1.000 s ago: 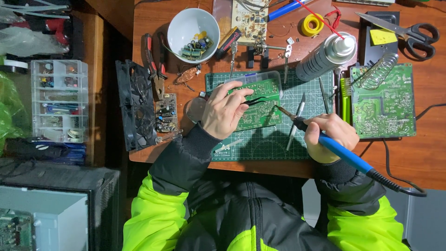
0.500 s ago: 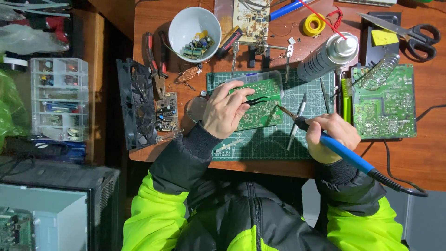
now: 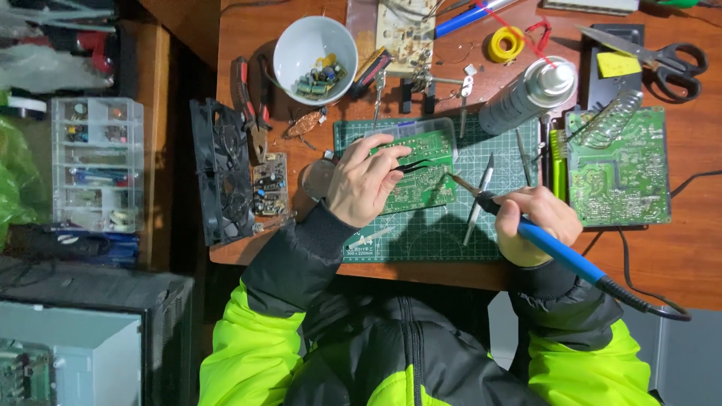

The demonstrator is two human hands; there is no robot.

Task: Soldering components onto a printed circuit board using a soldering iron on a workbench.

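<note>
Green is the colour at the centre: a green circuit board (image 3: pixel 417 173) lies flat on a green cutting mat (image 3: pixel 444 225) near the front edge of a wooden desk (image 3: pixel 699 256), seen from above the seated person. Every place below is given from that board.

The left hand (image 3: pixel 365 180) rests on the board's left end, fingers closed around black tweezers (image 3: pixel 414 165) whose tips point right, over the board's middle, apparently steadying a part. The right hand (image 3: pixel 538 218), just right of the board, grips a blue-handled soldering iron (image 3: pixel 560 252) like a pen; its metal tip angles up-left and meets the board's right edge, close to the tweezer tips, so both tools work one spot.

Beyond the board, a white bowl (image 3: pixel 301 49) of small components sits up and to the left, within reach. Well to the right lies a larger green circuit board (image 3: pixel 624 173), with a silver spray can (image 3: pixel 526 94) between and above. Left of the board stands a black fan (image 3: pixel 222 173) on the desk's edge.
</note>
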